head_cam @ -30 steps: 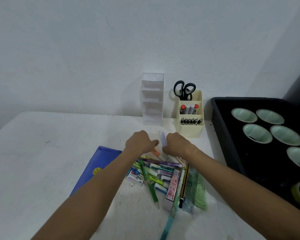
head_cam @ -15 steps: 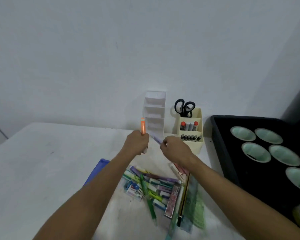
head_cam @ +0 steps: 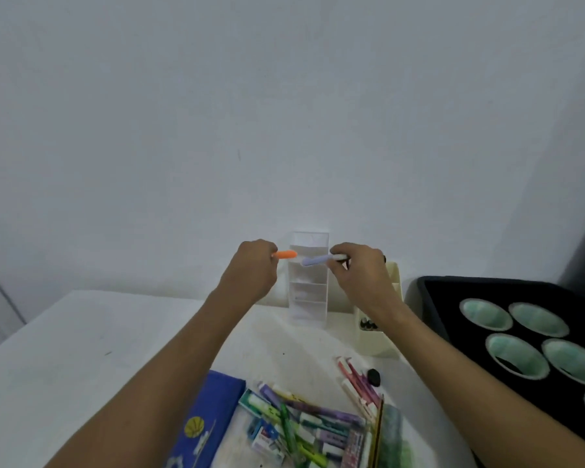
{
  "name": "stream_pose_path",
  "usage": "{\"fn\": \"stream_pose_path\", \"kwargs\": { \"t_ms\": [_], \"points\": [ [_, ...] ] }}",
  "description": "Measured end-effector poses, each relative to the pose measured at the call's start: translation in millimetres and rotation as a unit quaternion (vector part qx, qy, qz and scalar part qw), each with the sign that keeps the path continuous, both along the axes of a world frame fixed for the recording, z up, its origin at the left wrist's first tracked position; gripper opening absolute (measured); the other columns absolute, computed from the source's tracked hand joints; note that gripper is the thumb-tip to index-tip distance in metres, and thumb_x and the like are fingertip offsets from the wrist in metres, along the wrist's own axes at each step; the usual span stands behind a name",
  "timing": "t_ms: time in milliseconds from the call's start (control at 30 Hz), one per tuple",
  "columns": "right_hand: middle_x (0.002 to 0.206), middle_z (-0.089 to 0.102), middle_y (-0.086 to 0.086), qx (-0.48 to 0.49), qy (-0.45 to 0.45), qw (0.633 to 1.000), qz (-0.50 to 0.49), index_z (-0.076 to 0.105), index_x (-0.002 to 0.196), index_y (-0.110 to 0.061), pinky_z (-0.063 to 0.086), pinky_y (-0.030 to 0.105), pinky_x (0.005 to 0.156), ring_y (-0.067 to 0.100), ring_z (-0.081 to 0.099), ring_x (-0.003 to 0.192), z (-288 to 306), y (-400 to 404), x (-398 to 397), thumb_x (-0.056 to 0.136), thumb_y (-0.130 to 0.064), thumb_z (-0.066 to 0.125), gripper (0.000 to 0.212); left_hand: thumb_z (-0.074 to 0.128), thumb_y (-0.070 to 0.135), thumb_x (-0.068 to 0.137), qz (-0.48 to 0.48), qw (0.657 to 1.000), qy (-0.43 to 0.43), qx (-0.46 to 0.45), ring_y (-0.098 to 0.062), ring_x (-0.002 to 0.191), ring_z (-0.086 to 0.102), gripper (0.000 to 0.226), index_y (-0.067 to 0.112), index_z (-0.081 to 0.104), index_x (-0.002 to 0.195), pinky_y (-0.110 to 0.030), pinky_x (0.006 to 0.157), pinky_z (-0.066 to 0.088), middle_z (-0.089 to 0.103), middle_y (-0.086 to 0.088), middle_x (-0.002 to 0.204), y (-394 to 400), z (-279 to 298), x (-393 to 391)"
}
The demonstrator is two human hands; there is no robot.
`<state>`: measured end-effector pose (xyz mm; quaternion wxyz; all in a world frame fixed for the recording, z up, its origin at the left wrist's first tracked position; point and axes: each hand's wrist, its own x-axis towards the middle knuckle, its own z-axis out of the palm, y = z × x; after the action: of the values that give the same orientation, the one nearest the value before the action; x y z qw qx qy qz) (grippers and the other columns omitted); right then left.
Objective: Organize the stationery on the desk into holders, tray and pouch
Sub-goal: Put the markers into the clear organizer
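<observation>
Fingers of the left hand [head_cam: 250, 271] grip an orange-capped highlighter [head_cam: 285, 254], the right hand [head_cam: 358, 271] pinches a lilac-capped highlighter [head_cam: 315, 260], before the clear tiered holder [head_cam: 308, 292]; no writing is legible.

My left hand [head_cam: 250, 271], right hand [head_cam: 362, 278]: bare, no rings, no gloves. Forearms bare behind both hands, no sleeves, no watch.

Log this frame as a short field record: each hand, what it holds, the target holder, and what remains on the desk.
left hand: grips orange highlighter
right hand: pinches lilac highlighter
position: both raised in front of clear tiered holder
cream holder: partly hidden by right arm
desk pile: pens, highlighters unsorted
blue pouch: flat beside pile
</observation>
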<state>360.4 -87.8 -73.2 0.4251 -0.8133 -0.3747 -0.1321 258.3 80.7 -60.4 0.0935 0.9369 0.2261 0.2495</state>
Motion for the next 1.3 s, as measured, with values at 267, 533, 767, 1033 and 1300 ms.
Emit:
{"fn": "stream_pose_path", "kwargs": {
  "t_ms": [267,533,767,1033,1300],
  "points": [
    [0.1,0.071,0.008,0.031,-0.032,0.999,-0.004,0.072,0.103,-0.005,0.038,0.016,0.078,0.018,0.061,0.082,-4,17,-1,0.084,-0.003,0.065,0.021,0.05,0.01,0.093,-0.01,0.999,0.006,0.031,-0.028,0.062,0.055,0.003,0.008,0.052,0.094,-0.034,0.053,0.04,0.058,-0.01,0.073,-4,-6,17],
    [0.094,0.068,0.003,-0.061,-0.098,0.993,0.017,0.075,0.09,-0.012,0.05,0.035,0.074,0.021,0.056,0.09,-11,34,17,0.084,0.009,0.047,0.036,0.052,0.021,0.094,-0.035,0.999,0.006,0.035,-0.023,0.076,0.057,0.017,0.012,0.066,0.096,-0.028,0.057,0.039,0.059,-0.005,0.085,5,-11,32],
    [0.093,0.062,0.012,-0.13,-0.101,0.986,0.031,0.059,0.119,-0.009,0.049,0.04,0.07,0.029,0.051,0.091,-28,60,21,0.09,0.004,0.043,0.036,0.047,0.011,0.092,-0.047,0.998,0.033,0.009,-0.024,0.072,0.056,0.018,0.008,0.063,0.085,-0.026,0.055,0.034,0.054,-0.005,0.08,5,-20,41],
    [0.071,0.06,0.007,-0.113,-0.056,0.992,0.013,0.069,0.083,-0.015,0.049,0.036,0.059,0.027,0.056,0.075,-37,83,26,0.089,-0.003,0.049,0.024,0.051,0.01,0.089,-0.049,0.999,-0.008,-0.017,-0.024,0.067,0.056,0.014,0.008,0.065,0.088,-0.027,0.053,0.035,0.063,-0.006,0.076,14,-29,44],
    [0.074,0.066,0.003,-0.11,-0.063,0.991,0.044,0.066,0.087,-0.021,0.053,0.036,0.062,0.025,0.061,0.076,-38,87,24,0.087,0.001,0.046,0.03,0.053,0.009,0.09,-0.083,0.996,-0.018,0.004,-0.029,0.071,0.056,0.016,0.006,0.069,0.092,-0.035,0.059,0.044,0.053,-0.012,0.08,17,-36,46]
  ]
}}
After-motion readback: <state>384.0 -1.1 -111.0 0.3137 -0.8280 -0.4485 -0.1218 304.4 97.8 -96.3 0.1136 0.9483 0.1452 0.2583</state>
